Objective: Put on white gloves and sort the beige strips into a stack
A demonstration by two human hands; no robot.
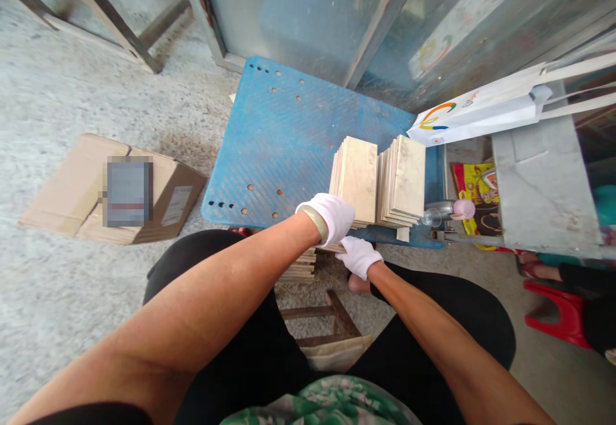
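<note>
Both my hands wear white gloves. My left hand is curled against the near side of a stack of thin pale wooden boards that stands on a blue platform cart. My right hand is lower, fingers closed on the bottom edge of boards just below the cart's near edge. A second stack of boards stands right beside the first. More boards lie in a low pile under my left wrist, near my knees.
A flattened cardboard box lies on the concrete floor at left. A metal wall panel rises behind the cart. A white paper bag and a grey metal stand are at right, with a red plastic stool beside another person's leg.
</note>
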